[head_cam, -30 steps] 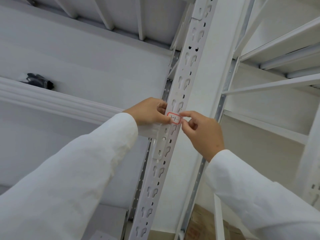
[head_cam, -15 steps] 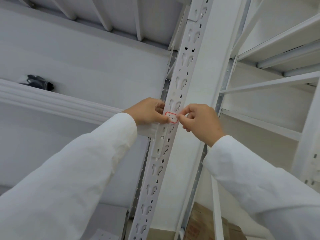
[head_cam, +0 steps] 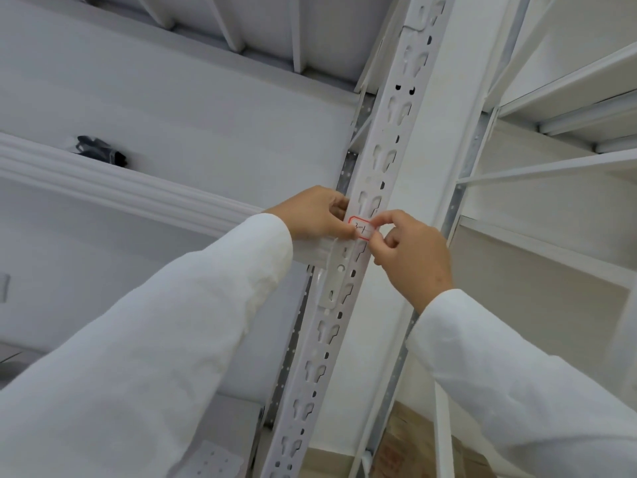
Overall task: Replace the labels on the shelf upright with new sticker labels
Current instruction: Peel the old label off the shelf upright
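Label [head_cam: 360,229] on upright [head_cam: 386,160] pinched by left hand [head_cam: 315,215] and right hand [head_cam: 412,253].

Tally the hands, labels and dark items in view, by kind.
Hands: 2 (left hand, right hand)
Label: 1 (label)
Dark item on the shelf: 1 (dark item)
Total: 4
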The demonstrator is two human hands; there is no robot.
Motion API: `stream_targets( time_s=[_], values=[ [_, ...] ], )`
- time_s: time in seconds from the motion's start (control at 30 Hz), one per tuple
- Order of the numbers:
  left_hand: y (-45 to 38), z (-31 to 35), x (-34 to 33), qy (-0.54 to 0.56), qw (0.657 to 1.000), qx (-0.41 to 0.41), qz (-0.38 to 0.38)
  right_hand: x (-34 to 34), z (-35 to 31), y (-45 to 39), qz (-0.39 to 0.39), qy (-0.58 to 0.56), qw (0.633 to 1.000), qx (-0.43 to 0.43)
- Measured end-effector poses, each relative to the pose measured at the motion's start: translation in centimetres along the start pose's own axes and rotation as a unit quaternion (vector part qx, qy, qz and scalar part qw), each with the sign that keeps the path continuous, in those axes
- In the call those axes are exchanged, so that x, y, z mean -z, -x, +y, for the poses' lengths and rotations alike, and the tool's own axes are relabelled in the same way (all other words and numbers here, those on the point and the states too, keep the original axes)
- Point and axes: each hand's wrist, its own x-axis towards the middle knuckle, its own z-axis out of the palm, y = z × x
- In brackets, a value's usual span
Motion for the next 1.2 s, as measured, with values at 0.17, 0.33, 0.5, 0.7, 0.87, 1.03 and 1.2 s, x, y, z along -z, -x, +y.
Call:
stream_targets(
  time_s=[0.17,0.33,0.5,0.7,0.87,1.03,1.2],
  values=[
    [0.2,-0.1,-0.1,0.0,1.0,0.003,-0.003,2.3,-1.1,-1.7,-0.071,-0.005,0.997,-0.021],
    [0.0,-0.3,-0.2,0.003,1.0,0.01,0.001,2.7,-0.5,-1.3,-0.034,0.005,0.999,0.004],
    [0.2,-0.1,-0.2,0.011,1.0,0.001,0.001,1.5,-0.1,-1.0,-0.02,0.054,0.998,0.026],
    [0.1,-0.2,-0.1,0.016,1.0,0.003,-0.006,0.0,-1.2,-0.2,-0.13,0.08,0.988,0.014],
    [0.1,-0.4,-0.3,0.011,1.0,0.001,-0.001,-0.5,-0.9,0.7,0.01,-0.028,1.0,-0.006],
    [0.0,-0.2,-0.1,0.017,1.0,0.003,-0.008,-0.1,0.2,-0.1,0.075,-0.009,0.997,-0.004],
    [0.0,-0.3,-0.2,0.017,1.0,0.002,-0.002,-0.2,0.6,0.0,0.059,0.045,0.997,0.008]
  ],
)
